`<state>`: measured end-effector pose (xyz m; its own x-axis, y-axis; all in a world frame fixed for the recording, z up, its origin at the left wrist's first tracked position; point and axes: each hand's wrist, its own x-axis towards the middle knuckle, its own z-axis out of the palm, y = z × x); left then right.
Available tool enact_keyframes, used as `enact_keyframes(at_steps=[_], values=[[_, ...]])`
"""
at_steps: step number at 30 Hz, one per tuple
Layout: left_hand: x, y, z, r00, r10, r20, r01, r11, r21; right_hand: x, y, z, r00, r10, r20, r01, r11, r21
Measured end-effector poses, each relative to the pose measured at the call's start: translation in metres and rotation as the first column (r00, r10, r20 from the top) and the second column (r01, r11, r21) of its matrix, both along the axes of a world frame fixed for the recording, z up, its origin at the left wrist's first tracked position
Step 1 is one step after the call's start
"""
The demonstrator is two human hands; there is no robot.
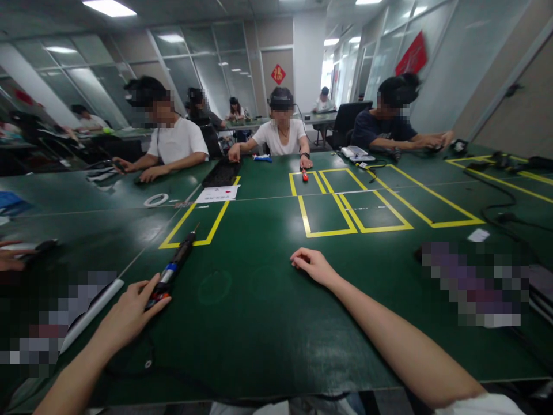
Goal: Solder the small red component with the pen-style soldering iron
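At the left, my left hand [136, 305] is closed round the rear end of an electric screwdriver [178, 256]. The tool has a dark body with a blue band and a thin bit, which points away from me to the yellow tape outline. Its rear end is partly hidden by my fingers. My right hand [313, 265] rests on the green table [259, 323], fingers curled together with nothing visible in them. It lies just in front of the yellow taped rectangles [330, 233].
Opposite, a person's hand [306, 163] touches a red-handled tool [305, 175]. A tape roll [156, 200] and a paper sheet [218, 193] lie at left. A black cable [510, 199] runs along the right. Other people sit around the table.
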<state>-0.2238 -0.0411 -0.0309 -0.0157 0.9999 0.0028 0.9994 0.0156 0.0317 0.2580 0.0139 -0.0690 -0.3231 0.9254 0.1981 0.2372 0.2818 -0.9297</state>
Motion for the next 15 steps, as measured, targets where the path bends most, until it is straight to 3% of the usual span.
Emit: enact_keyframes(at_steps=[4,9,15], values=[[0.004,-0.007,0.008,0.998,0.024,-0.062,-0.022,0.999,0.032,0.000,0.000,0.001,1.000,0.001,0.012,-0.001,1.000,0.010],[0.032,-0.017,0.019,0.982,-0.051,-0.180,0.089,0.974,0.208,0.000,0.000,0.001,1.000,0.004,0.023,-0.004,1.000,0.012],[0.042,-0.021,0.022,0.964,-0.032,-0.266,0.096,0.968,0.232,0.000,0.000,-0.001,1.000,0.006,0.024,-0.006,1.000,0.026]])
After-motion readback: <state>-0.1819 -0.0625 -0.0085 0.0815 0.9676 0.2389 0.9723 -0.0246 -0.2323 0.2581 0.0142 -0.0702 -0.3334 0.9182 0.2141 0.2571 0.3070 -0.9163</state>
